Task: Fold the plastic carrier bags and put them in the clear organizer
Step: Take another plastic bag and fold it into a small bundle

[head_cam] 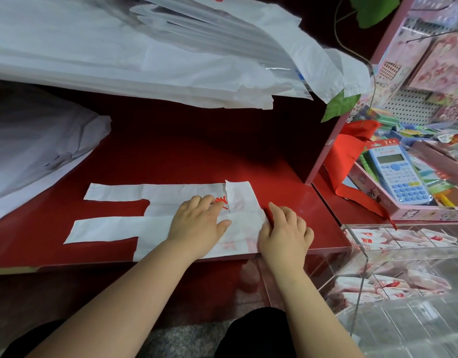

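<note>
A white plastic carrier bag with red print lies flat on the red shelf, its two handles pointing left. Its right end is folded over into a flap. My left hand rests flat on the bag's middle, fingers straight, just left of the flap. My right hand is at the bag's right edge, its fingers curled onto the folded edge. The clear organizer stands at lower right and holds several folded white bags with red print.
A big stack of flat white bags lies at the back of the shelf, with another pile at the left. To the right, a pink display holds a blue calculator, red fabric and stationery. Green leaves hang nearby.
</note>
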{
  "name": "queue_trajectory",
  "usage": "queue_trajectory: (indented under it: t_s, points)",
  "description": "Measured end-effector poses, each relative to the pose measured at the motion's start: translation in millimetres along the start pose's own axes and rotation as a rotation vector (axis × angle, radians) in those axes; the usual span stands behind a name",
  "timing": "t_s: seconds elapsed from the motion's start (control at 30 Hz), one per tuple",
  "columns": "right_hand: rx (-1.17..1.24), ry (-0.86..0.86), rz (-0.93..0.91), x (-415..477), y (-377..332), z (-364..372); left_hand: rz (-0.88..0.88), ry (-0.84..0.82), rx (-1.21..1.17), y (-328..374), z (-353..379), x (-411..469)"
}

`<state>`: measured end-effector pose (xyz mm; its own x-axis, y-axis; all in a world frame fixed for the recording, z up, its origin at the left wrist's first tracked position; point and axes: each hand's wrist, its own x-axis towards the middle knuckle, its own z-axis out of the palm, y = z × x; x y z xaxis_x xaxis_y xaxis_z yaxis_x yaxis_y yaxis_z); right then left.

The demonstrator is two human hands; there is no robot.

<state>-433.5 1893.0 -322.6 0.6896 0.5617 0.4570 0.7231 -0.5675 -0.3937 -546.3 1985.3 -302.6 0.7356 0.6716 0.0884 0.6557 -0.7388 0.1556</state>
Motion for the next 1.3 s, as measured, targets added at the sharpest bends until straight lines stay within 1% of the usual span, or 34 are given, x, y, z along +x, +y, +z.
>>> queue_trajectory:
  t_s: [0.07,0.13,0.17,0.2,0.23,0.3,0.37,0.43,0.47,0.53,0.63,0.67,0.7,0.77,0.8,0.9,0.97,1.03,1.1,1.17,1.23,1.27,1.3]
  points:
    - [-0.035,-0.001,-0.192,-1.5,4.3,-1.4,-0.002,0.008,-0.003,-0.1,-0.2,-0.2]
    - [-0.059,-0.068,-0.409,-6.2,8.0,-0.2,-0.003,0.016,-0.006,0.3,0.6,-0.4]
    - [-0.077,-0.113,-0.489,-8.8,8.9,0.0,-0.003,0.012,-0.003,0.3,1.0,-0.7]
    - [-0.106,-0.155,-0.529,-11.6,9.1,1.2,-0.006,0.006,0.0,0.2,0.8,-0.3]
    - [-0.143,-0.233,-0.527,-13.9,7.3,0.5,-0.01,-0.001,0.008,-0.1,0.3,0.2]
    - [-0.174,-0.333,-0.497,-16.2,6.3,-0.4,-0.02,0.007,0.037,1.0,-2.0,2.1]
    - [-0.207,-0.358,-0.504,-14.7,6.3,0.1,-0.023,0.023,0.003,7.8,-3.0,1.9]
    - [-0.212,-0.347,-0.524,-15.5,8.3,1.3,0.004,0.026,-0.09,20.1,-0.8,-3.8]
    - [-0.214,-0.341,-0.532,-15.9,9.6,1.7,0.019,0.016,-0.125,24.9,1.3,-7.5]
    - [-0.229,-0.382,-0.526,-14.8,12.1,1.1,0.013,-0.014,-0.145,25.2,6.1,-15.2]
    - [-0.248,-0.476,-0.556,-10.0,8.1,-8.4,-0.066,-0.062,-0.08,5.0,6.5,-23.8]
    - [-0.22,-0.507,-0.561,-8.3,9.8,-9.2,-0.109,-0.088,-0.063,-4.5,3.7,-27.2]
    - [-0.199,-0.586,-0.53,-8.0,10.3,-12.8,-0.155,-0.108,-0.049,-15.2,1.2,-30.9]
    - [-0.208,-0.618,-0.533,-6.6,10.0,-16.5,-0.246,-0.145,-0.001,-37.9,-5.4,-40.8]
    - [-0.209,-0.623,-0.52,-6.1,9.1,-17.6,-0.284,-0.155,0.02,-48.0,-9.1,-46.5]
    - [-0.153,-0.56,-0.472,-8.4,6.8,-18.4,-0.347,-0.143,0.032,-70.1,-13.4,-58.3]
    - [-0.035,-0.528,-0.416,-11.6,9.0,-21.0,-0.326,-0.143,0.019,-74.9,-14.8,-61.8]
    - [0.153,-0.463,-0.322,-11.0,14.5,-26.0,-0.291,-0.126,0.016,-80.1,-15.5,-62.9]
    - [0.266,-0.415,-0.231,-6.3,24.1,-30.8,-0.272,-0.073,0.007,-87.3,-16.1,-61.4]
    - [0.266,-0.432,-0.215,-2.3,31.9,-30.6,-0.251,0.062,-0.061,-89.4,-17.9,-57.8]
    - [0.246,-0.411,-0.255,-3.5,28.7,-28.3,-0.127,0.273,-0.089,-72.7,-18.3,-52.7]
    - [0.246,-0.366,-0.295,-5.1,24.5,-26.6,-0.023,0.355,-0.11,-56.9,-20.2,-49.3]
    - [0.238,-0.316,-0.323,-6.7,21.2,-24.7,0.083,0.372,-0.099,-36.1,-21.3,-46.7]
